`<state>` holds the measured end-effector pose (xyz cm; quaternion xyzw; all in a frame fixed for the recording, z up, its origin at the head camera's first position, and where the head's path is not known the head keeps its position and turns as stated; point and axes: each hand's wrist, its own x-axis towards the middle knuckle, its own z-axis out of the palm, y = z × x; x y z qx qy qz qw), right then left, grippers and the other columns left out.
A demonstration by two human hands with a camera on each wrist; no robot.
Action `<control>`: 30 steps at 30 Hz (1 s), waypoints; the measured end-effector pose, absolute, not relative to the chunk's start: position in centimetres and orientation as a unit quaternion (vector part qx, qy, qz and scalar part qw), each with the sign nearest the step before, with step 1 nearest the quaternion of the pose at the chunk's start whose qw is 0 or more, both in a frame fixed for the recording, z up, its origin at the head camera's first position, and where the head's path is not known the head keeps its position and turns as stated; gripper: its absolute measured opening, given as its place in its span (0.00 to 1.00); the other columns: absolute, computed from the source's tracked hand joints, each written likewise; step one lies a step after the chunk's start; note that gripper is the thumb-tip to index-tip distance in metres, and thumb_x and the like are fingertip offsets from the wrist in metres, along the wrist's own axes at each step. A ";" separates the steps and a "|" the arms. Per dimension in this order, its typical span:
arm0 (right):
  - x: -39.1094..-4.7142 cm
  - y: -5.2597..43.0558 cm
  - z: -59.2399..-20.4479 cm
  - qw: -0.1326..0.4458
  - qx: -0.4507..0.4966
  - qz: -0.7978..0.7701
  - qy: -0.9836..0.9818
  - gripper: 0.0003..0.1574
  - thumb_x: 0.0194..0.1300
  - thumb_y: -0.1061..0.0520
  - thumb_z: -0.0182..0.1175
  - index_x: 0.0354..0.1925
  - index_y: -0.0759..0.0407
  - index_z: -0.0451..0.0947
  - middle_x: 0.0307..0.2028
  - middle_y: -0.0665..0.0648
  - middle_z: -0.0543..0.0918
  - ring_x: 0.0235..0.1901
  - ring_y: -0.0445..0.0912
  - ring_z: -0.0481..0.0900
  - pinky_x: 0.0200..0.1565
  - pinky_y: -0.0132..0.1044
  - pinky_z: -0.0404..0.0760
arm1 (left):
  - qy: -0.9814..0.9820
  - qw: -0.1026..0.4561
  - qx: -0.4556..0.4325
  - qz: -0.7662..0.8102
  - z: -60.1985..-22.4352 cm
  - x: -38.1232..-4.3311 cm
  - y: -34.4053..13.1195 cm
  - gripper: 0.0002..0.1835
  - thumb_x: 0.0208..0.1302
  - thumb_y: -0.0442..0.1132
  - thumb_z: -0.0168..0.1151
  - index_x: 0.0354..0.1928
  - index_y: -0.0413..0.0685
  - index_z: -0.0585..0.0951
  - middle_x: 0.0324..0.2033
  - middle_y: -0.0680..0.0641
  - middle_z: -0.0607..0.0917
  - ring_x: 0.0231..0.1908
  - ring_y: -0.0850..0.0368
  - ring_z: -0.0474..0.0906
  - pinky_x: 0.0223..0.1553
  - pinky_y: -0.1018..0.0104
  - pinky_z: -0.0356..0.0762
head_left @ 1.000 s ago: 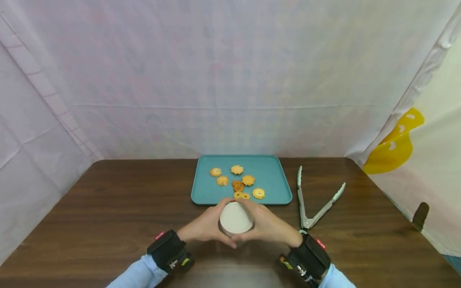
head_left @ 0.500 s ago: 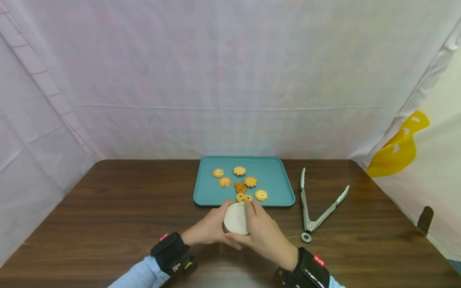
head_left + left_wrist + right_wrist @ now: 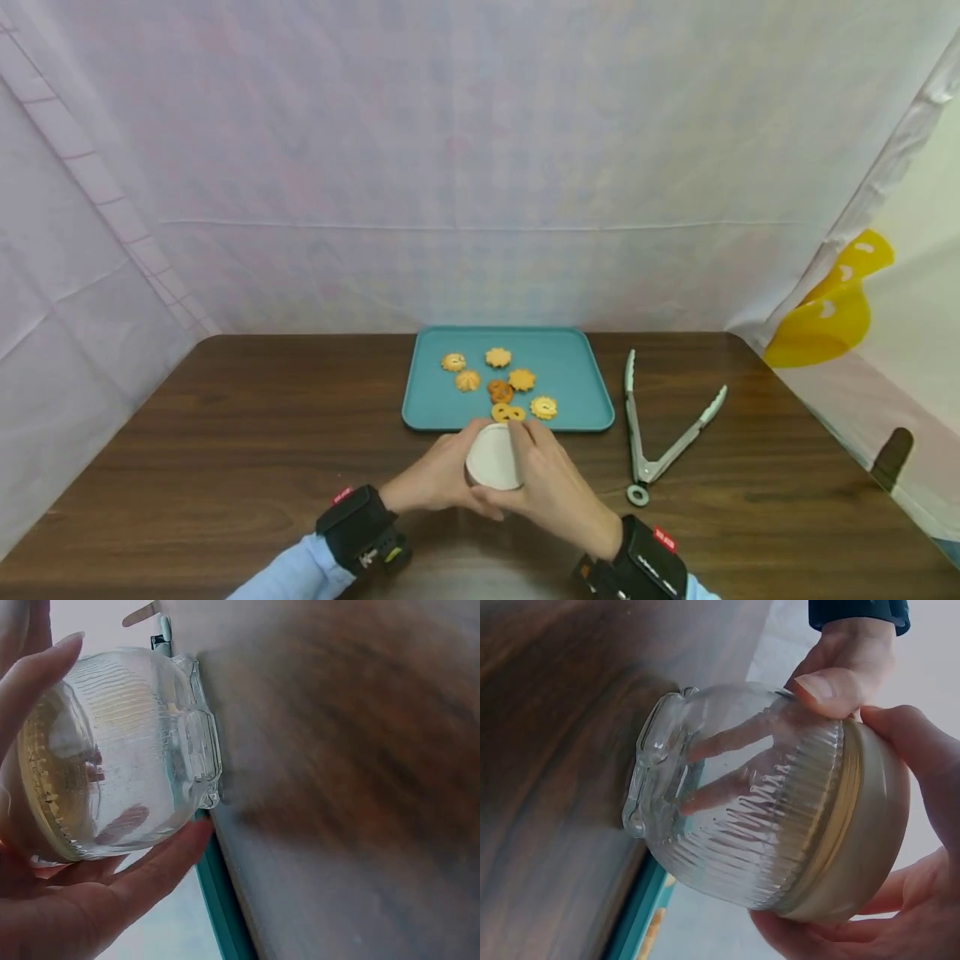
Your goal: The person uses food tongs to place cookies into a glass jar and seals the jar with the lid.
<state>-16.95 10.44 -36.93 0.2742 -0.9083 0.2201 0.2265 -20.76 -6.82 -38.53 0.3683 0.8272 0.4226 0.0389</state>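
In the lower middle of the head view, the left hand (image 3: 448, 473) curls its fingers round a ball-shaped clear glass jar (image 3: 720, 851) while the right hand's (image 3: 553, 483) fingers grip its round white lid (image 3: 492, 457), just below the flat blue-green tray (image 3: 573, 367).

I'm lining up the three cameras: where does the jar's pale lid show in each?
Head: pale lid below centre, between left hand and right hand.
Left wrist: pale lid at the left edge, partly cut off.
Right wrist: pale lid right of centre, on the glass jar.
Shared landmark: teal tray, a strip low in both wrist views.
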 end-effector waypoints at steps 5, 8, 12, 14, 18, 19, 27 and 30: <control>-17.2 10.7 -36.8 0.227 0.282 0.217 -0.906 0.49 0.37 0.34 0.67 0.47 0.70 0.71 0.37 0.61 0.76 0.32 0.46 0.73 0.27 0.37 0.84 | 0.830 0.040 0.368 0.417 -38.4 -20.8 -6.8 0.49 0.29 0.51 0.76 0.57 0.44 0.63 0.52 0.41 0.76 0.47 0.51 0.74 0.47 0.58 0.79; -17.4 10.8 -36.9 0.227 0.292 0.218 -0.903 0.49 0.37 0.33 0.67 0.46 0.70 0.72 0.36 0.60 0.75 0.31 0.45 0.72 0.27 0.36 0.83 | 0.832 0.044 0.365 0.415 -38.3 -20.8 -6.8 0.49 0.29 0.52 0.76 0.57 0.44 0.63 0.51 0.41 0.76 0.46 0.51 0.74 0.46 0.60 0.79; -17.6 10.9 -37.0 0.229 0.301 0.227 -0.897 0.48 0.36 0.32 0.66 0.45 0.69 0.72 0.34 0.57 0.74 0.30 0.44 0.71 0.26 0.35 0.82 | 0.834 0.050 0.360 0.414 -38.2 -20.8 -6.9 0.48 0.29 0.52 0.76 0.56 0.44 0.64 0.50 0.42 0.77 0.45 0.52 0.74 0.45 0.61 0.79; -17.7 11.0 -37.0 0.226 0.305 0.236 -0.895 0.48 0.37 0.32 0.66 0.44 0.68 0.72 0.34 0.57 0.74 0.31 0.44 0.71 0.26 0.34 0.82 | 0.836 0.051 0.358 0.413 -38.2 -20.9 -6.9 0.48 0.28 0.52 0.76 0.55 0.45 0.64 0.49 0.43 0.77 0.45 0.53 0.75 0.44 0.62 0.79; -17.9 11.2 -37.1 0.218 0.311 0.250 -0.891 0.47 0.37 0.33 0.66 0.46 0.66 0.72 0.35 0.56 0.73 0.31 0.43 0.71 0.26 0.33 0.81 | 0.839 0.046 0.359 0.407 -38.2 -20.9 -6.9 0.46 0.28 0.53 0.76 0.53 0.45 0.65 0.47 0.44 0.78 0.43 0.54 0.75 0.43 0.62 0.80; -17.9 11.3 -37.1 0.216 0.313 0.253 -0.889 0.47 0.37 0.33 0.66 0.46 0.66 0.72 0.35 0.56 0.73 0.31 0.43 0.71 0.26 0.33 0.81 | 0.839 0.044 0.360 0.407 -38.2 -20.9 -6.9 0.46 0.28 0.53 0.76 0.53 0.45 0.66 0.47 0.44 0.78 0.43 0.54 0.75 0.43 0.63 0.80; -18.6 11.8 -37.0 0.175 0.343 0.278 -0.880 0.47 0.37 0.34 0.67 0.50 0.62 0.71 0.38 0.53 0.73 0.35 0.43 0.72 0.31 0.37 0.82 | 0.837 0.048 0.361 0.408 -38.2 -20.9 -6.9 0.46 0.28 0.52 0.76 0.52 0.45 0.66 0.48 0.44 0.79 0.44 0.54 0.75 0.44 0.62 0.79; -19.0 12.2 -36.8 0.141 0.365 0.291 -0.873 0.46 0.40 0.34 0.66 0.51 0.61 0.70 0.41 0.54 0.73 0.37 0.45 0.73 0.32 0.36 0.83 | 0.837 0.054 0.360 0.409 -38.2 -20.9 -6.9 0.46 0.27 0.52 0.76 0.53 0.46 0.65 0.48 0.44 0.78 0.45 0.54 0.74 0.45 0.60 0.79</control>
